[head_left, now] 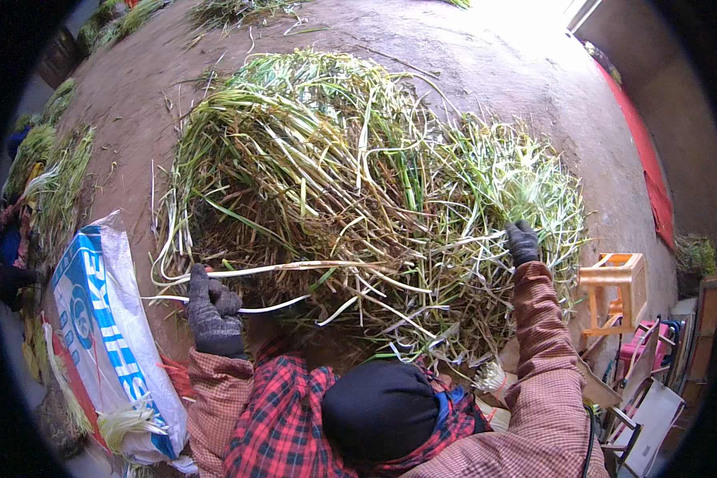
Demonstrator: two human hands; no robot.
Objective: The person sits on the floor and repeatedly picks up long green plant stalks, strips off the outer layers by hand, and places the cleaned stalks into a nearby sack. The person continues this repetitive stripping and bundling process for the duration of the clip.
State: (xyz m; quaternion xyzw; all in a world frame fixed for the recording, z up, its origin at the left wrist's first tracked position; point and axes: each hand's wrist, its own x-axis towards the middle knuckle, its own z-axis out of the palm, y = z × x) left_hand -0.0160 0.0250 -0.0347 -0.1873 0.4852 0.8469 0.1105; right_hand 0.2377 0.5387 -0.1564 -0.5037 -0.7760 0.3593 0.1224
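My left hand (pixel 215 310), in a dark grey knit glove, grips a long pale stalk (pixel 263 269) at the near left edge of a heap. A second white stalk (pixel 275 308) passes by the same hand, partly hidden by its fingers. The heap (pixel 310 179) is of long leafy green and white stalks, with brown, dry-looking matter at their lower ends. Over on the right, my right hand (pixel 521 244), also gloved, touches a looser tangle of green leaves (pixel 514 161). Its fingers are curled, and what lies inside them is hidden. Leaves just beyond it are blurred.
A white and blue woven sack (pixel 113 334) bearing writing lies at left. An orange plastic stool (pixel 615 293) stands at right, near a folding chair (pixel 645 424). Bundled white stalks (pixel 491 380) sit beside my right arm. More greens (pixel 66 161) lie far left.
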